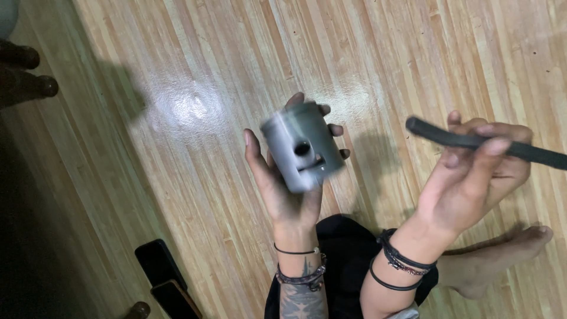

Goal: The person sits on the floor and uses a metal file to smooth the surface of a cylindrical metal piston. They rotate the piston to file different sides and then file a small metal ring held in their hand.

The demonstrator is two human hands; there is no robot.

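My left hand (283,192) is raised palm up over the wooden floor and grips a grey metal cylinder (302,146), a piston-like part with a round hole and a slot in its side; it is blurred. To the right, my right hand (472,177) pinches a dark, flat, rod-like tool (472,142) between thumb and fingers. The tool's tip points left toward the cylinder and stops a short way from it. Both wrists wear dark bracelets.
Glossy wooden plank floor (195,106) fills the view. Two dark phones (165,277) lie at the lower left. My bare foot (502,254) rests at the lower right, dark clothing below the wrists. Dark furniture legs (26,71) stand at the upper left.
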